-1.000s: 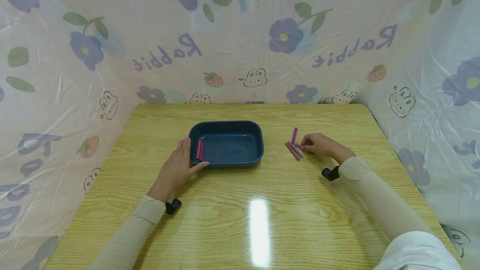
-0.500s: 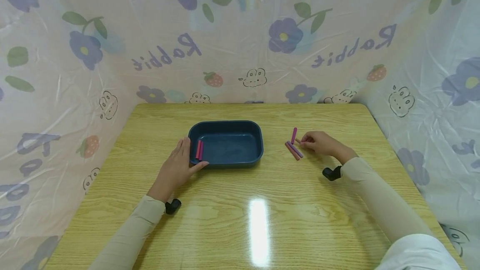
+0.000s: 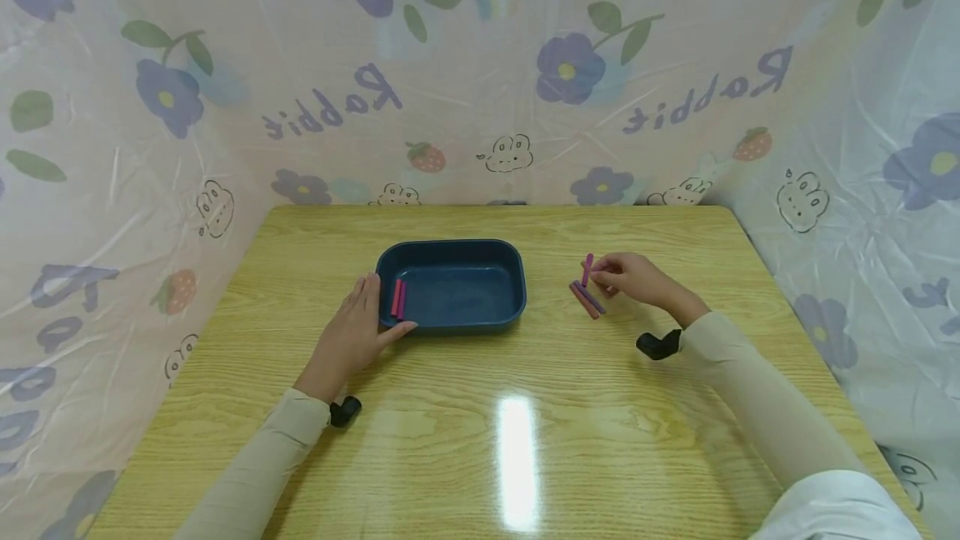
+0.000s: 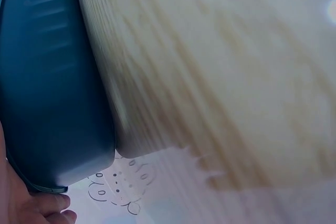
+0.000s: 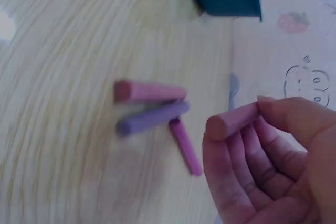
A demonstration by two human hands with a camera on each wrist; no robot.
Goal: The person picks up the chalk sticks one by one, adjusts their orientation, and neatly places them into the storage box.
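Note:
A dark blue rectangular tub (image 3: 450,329) stands on the table, with a red stick (image 3: 397,298) and a magenta stick (image 3: 402,302) side by side at its left end. My left hand (image 3: 356,330) rests against the tub's left side, fingers extended along the wall and thumb spread over the front rim. In my right hand (image 5: 268,166), a matte, dusty-pink chalk-like stick (image 5: 233,121) is pinched between thumb and fingers. Just past that hand, a pink stick (image 5: 149,92), a purple stick (image 5: 152,119) and a magenta stick (image 5: 186,148) lie close together on the table.
The wood-grain table (image 3: 435,448) runs up to a patterned cloth (image 3: 480,90) that hangs behind it and along both sides. A black wrist mount (image 3: 347,412) sits on the left wrist, another black mount (image 3: 658,346) on the right.
My right hand has shifted slightly away from me and to the left with the dusty-pink stick, which now overlaps the magenta stick in the head view. My left hand and the tub stay put.

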